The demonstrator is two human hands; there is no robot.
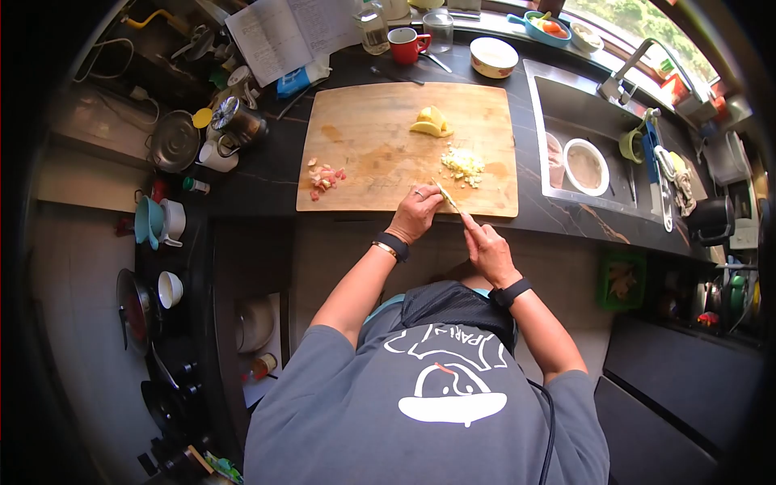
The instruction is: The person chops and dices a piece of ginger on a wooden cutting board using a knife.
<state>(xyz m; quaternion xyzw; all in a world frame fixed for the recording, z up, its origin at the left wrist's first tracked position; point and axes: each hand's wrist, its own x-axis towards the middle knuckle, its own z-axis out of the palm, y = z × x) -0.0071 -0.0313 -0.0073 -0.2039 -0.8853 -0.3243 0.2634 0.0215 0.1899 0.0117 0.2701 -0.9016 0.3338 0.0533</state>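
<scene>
Black-banded, the right hand (490, 252) clamps a knife (448, 197), the left hand (415, 213) bunched together beside its blade.

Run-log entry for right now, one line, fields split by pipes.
right hand: grips knife | left hand: at knife, contact unclear | cutting board: yellow wedges, chopped pale bits, pink pieces

A slim knife (447, 196) slants over the front edge of a rectangular wooden cutting board (380, 153), its blade (seemingly flecked with pale bits) pointing away and leftward. Finely chopped, pale-yellow pieces (462, 165) lie just beyond the blade in a loose heap, a few crumbs scattered around it.
</scene>
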